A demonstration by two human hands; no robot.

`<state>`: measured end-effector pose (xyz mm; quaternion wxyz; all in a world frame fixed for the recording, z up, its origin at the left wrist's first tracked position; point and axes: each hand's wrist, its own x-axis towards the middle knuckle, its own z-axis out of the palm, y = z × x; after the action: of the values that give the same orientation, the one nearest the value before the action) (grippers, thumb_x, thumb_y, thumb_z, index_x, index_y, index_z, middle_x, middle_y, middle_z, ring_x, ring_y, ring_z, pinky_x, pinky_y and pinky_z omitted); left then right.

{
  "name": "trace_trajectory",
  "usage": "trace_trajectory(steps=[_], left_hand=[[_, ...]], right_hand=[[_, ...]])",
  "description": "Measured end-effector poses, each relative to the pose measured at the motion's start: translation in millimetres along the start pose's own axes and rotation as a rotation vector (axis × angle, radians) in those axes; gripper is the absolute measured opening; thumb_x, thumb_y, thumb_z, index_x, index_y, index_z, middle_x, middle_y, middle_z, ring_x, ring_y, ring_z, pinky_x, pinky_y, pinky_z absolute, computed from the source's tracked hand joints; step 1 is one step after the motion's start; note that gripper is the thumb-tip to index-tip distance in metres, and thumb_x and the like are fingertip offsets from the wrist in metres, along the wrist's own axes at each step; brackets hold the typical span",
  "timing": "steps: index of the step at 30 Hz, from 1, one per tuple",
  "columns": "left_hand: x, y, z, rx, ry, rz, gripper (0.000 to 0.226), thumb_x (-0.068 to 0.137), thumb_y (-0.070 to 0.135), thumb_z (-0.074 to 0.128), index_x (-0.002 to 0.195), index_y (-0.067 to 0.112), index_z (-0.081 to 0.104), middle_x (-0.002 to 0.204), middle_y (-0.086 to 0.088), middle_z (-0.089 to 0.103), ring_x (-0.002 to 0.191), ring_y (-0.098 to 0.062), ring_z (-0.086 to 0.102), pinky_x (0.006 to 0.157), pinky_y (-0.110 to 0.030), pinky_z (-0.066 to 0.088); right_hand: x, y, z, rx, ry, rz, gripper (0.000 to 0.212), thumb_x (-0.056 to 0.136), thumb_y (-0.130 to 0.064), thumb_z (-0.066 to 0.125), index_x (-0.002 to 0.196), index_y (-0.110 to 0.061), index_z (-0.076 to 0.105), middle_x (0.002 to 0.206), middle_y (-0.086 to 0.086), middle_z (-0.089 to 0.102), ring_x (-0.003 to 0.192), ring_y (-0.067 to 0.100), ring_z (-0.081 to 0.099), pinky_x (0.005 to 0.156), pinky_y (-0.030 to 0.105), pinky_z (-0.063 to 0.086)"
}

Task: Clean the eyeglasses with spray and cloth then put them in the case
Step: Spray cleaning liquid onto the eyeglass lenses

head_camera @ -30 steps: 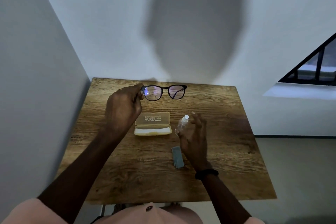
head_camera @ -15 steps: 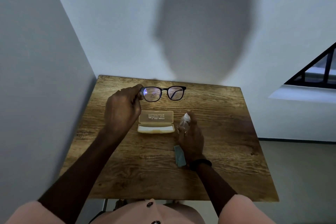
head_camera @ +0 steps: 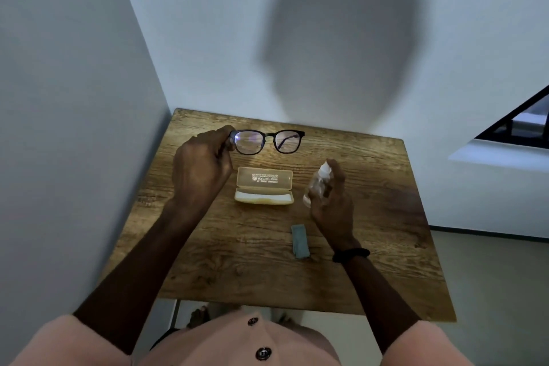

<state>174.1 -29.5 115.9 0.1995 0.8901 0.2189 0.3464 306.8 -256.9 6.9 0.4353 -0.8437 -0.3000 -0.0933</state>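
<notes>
My left hand (head_camera: 199,171) holds black-framed eyeglasses (head_camera: 267,142) by their left end, raised above the far part of the wooden table (head_camera: 237,270). In my right hand (head_camera: 332,205) is a small clear spray bottle (head_camera: 318,184) with a white nozzle, lifted off the table and tilted toward the glasses. A pale yellow case (head_camera: 263,186) lies open on the table between my hands, its lid flat toward the wall. Near my right wrist lies a folded grey-blue cloth (head_camera: 299,241).
The small table stands in a corner, with a wall (head_camera: 74,128) close along its left side and another behind it. Its right and near edges drop to the floor (head_camera: 499,291). A dark window frame (head_camera: 520,122) shows at the far right.
My right hand has closed on the spray bottle and lifted it up and to the right, off the table. The left hand keeps the glasses in about the same place.
</notes>
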Motion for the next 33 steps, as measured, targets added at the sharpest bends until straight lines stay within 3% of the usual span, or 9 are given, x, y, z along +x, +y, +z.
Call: trace_trajectory(steps=[3,10,12,16,19,21,24,28,33], left_hand=[[-5.5,-2.0,-0.4,-0.005,0.015,-0.015,0.016,0.090,0.007,0.060,0.090,0.018,0.071,0.063,-0.003,0.060,0.056,-0.027,0.055,0.053,-0.034,0.041],[-26.4,5.1,4.8,-0.030,0.022,-0.031,0.020,0.092,0.012,0.056,0.097,0.016,0.074,0.070,-0.006,0.068,0.060,-0.027,0.061,0.054,-0.031,0.039],[-31.4,8.2,5.3,-0.078,0.026,-0.014,0.020,0.093,0.009,0.058,0.100,0.014,0.075,0.075,-0.007,0.072,0.063,-0.027,0.064,0.055,-0.033,0.045],[-36.9,17.6,7.8,-0.097,-0.011,-0.002,0.016,0.095,0.007,0.061,0.095,0.015,0.074,0.073,-0.003,0.069,0.062,-0.022,0.061,0.058,-0.027,0.032],[-40.0,21.4,11.0,-0.127,-0.043,0.009,0.016,0.097,0.008,0.060,0.097,0.015,0.074,0.074,-0.001,0.070,0.061,-0.021,0.061,0.057,-0.027,0.035],[-43.3,22.5,13.0,-0.158,-0.055,0.014,0.018,0.098,0.011,0.058,0.101,0.015,0.075,0.079,-0.001,0.073,0.065,-0.021,0.065,0.057,-0.028,0.041],[-51.4,25.2,14.6,-0.201,-0.072,0.023,0.024,0.099,0.017,0.055,0.110,0.014,0.076,0.087,0.000,0.077,0.072,-0.020,0.070,0.061,-0.034,0.052],[-59.8,21.6,15.9,-0.163,-0.111,0.039,0.029,0.100,0.021,0.053,0.116,0.013,0.076,0.096,-0.002,0.078,0.078,-0.021,0.072,0.065,-0.031,0.052],[-63.4,20.7,11.9,-0.145,-0.095,0.023,0.023,0.097,0.013,0.058,0.112,0.013,0.076,0.092,-0.002,0.078,0.075,-0.021,0.071,0.063,-0.022,0.040]], right_hand=[[-0.1,-16.7,-22.1,0.074,0.012,-0.011,0.078,0.089,-0.020,0.070,0.152,-0.027,0.025,0.115,0.010,0.069,0.091,0.021,0.073,0.067,0.043,0.063],[-6.8,-58.1,-67.1,0.147,0.015,-0.107,0.080,0.082,-0.006,0.071,0.149,-0.018,0.028,0.110,-0.008,0.060,0.077,0.021,0.067,0.060,0.045,0.059],[-11.6,-70.9,-74.5,0.188,0.002,-0.124,0.079,0.082,-0.003,0.068,0.148,-0.018,0.028,0.105,-0.018,0.058,0.071,0.016,0.061,0.056,0.039,0.056],[-23.1,-97.0,-82.5,0.261,-0.066,-0.111,0.079,0.084,0.006,0.063,0.148,-0.024,0.026,0.091,-0.008,0.059,0.063,0.014,0.056,0.051,0.023,0.048],[-30.2,-110.2,-74.5,0.270,-0.113,-0.072,0.074,0.088,0.000,0.056,0.150,-0.025,0.026,0.081,-0.005,0.056,0.059,0.018,0.054,0.050,0.040,0.048],[-35.0,-115.7,-67.5,0.255,-0.121,-0.059,0.073,0.087,0.000,0.055,0.151,-0.023,0.028,0.078,-0.003,0.054,0.058,0.018,0.052,0.050,0.043,0.046],[-40.5,-125.0,-62.7,0.213,-0.144,-0.087,0.070,0.085,-0.006,0.055,0.150,-0.021,0.033,0.073,-0.008,0.050,0.054,0.015,0.048,0.049,0.030,0.043],[-45.7,-139.4,-57.3,0.126,-0.185,-0.126,0.061,0.094,-0.020,0.063,0.148,-0.025,0.034,0.083,-0.016,0.050,0.057,-0.001,0.047,0.057,0.008,0.033],[-52.1,-145.5,-53.1,0.121,-0.242,-0.134,0.059,0.100,-0.022,0.060,0.149,-0.033,0.030,0.102,0.002,0.066,0.063,-0.004,0.052,0.058,0.010,0.038]])
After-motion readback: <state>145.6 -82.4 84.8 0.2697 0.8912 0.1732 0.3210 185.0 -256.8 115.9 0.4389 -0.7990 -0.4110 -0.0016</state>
